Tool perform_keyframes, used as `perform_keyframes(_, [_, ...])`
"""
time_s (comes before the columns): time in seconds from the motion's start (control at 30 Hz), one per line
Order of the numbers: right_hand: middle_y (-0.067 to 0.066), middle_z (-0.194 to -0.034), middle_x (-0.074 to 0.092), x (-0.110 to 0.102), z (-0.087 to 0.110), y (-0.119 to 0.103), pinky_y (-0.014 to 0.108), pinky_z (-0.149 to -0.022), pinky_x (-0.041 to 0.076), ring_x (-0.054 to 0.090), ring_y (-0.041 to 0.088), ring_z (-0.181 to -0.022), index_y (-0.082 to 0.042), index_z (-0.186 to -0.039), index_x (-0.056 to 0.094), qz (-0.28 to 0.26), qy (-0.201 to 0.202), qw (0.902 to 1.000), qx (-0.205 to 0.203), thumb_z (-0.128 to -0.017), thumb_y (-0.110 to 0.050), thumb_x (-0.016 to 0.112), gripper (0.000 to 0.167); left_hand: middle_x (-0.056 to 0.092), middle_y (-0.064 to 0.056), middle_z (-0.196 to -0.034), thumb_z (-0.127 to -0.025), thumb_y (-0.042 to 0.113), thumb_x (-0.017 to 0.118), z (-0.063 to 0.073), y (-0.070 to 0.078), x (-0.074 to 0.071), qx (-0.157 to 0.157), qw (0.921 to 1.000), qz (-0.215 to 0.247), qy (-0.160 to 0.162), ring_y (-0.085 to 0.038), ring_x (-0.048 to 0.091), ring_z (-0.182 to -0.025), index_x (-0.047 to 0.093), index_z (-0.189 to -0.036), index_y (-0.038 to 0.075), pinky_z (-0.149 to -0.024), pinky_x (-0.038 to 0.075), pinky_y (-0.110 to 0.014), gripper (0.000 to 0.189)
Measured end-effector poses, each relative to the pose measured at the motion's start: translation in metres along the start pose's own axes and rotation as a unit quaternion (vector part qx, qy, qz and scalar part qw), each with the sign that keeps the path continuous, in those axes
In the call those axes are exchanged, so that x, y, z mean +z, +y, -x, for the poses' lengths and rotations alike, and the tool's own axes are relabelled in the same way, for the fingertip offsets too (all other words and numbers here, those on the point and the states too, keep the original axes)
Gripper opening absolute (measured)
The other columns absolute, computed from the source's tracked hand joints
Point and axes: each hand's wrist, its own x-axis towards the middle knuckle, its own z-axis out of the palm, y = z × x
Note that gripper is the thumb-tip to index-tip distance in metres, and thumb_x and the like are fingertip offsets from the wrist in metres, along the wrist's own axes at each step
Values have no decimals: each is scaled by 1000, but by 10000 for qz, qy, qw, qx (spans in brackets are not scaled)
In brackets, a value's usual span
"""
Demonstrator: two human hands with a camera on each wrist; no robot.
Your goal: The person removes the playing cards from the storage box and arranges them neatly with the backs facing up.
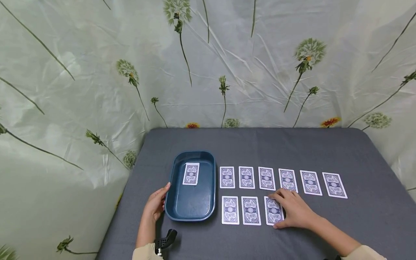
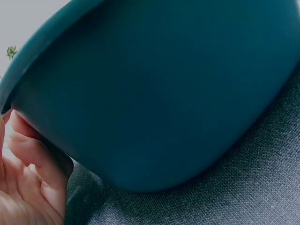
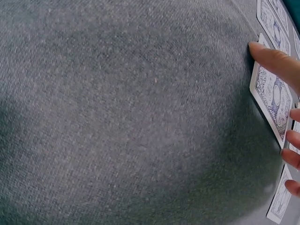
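1. Head view: we see the left hand [image 1: 157,202] gripping the side of a blue tray [image 1: 191,207], its thumb at the rim. A patterned card [image 1: 191,173] lies face down inside, to the right of that thumb and a little beyond it. The right hand [image 1: 294,209] holds a gripped card [image 1: 272,212] lengthwise, thumb at the near edge and fingertips at the far edge. We find two more cards [image 1: 251,210] just left of these fingers, in the same row. Beyond the fingertips runs a row of six cards [image 1: 267,178], extending to both sides of them, all on a grey cloth [image 1: 247,144].
2. Left wrist view: we see bent fingers against the tray's outer wall, beneath its rim; the tray's bulk spreads to their right.
3. Right wrist view: we see the thumb and fingers spread moderately wide, the gripped card between them. Another card [image 3: 275,27] lies past the thumb, and one more [image 3: 280,197] beside the lowest finger.
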Motion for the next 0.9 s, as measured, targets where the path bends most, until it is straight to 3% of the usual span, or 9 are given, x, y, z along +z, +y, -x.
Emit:
perform_keyframes(0.43, [-4, -97, 50, 0, 0, 2, 39, -76, 36, 47, 11, -87, -15, -113, 61, -62, -8, 10000, 45, -43, -63, 80, 87, 45, 4, -61, -83, 44, 65, -1, 2, 0, -21, 10000, 12, 9, -8, 37, -52, 56, -81, 14, -47, 30, -22, 32])
perform_keyframes(0.73, [-4, -97, 50, -4, -1, -2, 43, -80, 33, 48, 13, -88, -17, -117, 60, 38, -260, 9993, 248, -43, -66, 79, 91, 49, 3, -64, -84, 43, 65, 0, 0, 1, -20, 10000, 24, -1, -9, 40, -54, 58, -81, 14, -48, 33, -22, 30])
perform_keyframes(0.9, [1, -97, 54, -7, -13, -6, 46, -82, 36, 52, 21, -91, -15, -115, 61, 398, 47, 9986, 333, -47, -76, 71, 92, 49, 4, -64, -84, 43, 64, 0, 0, 0, -22, 10000, 25, -21, -8, 39, -53, 58, -80, 14, -48, 32, -22, 29])
